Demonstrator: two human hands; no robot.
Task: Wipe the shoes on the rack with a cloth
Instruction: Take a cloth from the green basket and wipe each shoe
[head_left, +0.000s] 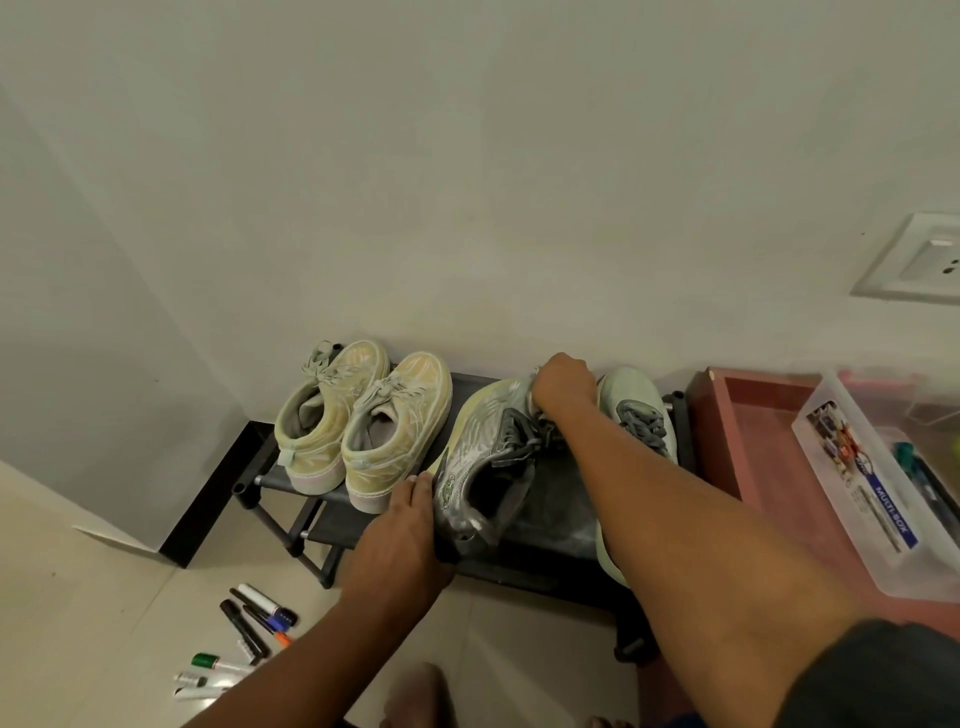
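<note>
A low black shoe rack stands against the wall. Two pale yellow sneakers sit side by side on its left half. A grey running shoe lies tilted on its side in the middle. My left hand holds it at the heel. My right hand grips a light cloth pressed on the shoe's toe; the cloth is mostly hidden under the hand. A second pale green and grey shoe sits to the right, partly behind my right forearm.
Several markers lie scattered on the tiled floor in front of the rack. A reddish wooden tray sits to the right, with a clear plastic box on it. A wall socket is at the upper right.
</note>
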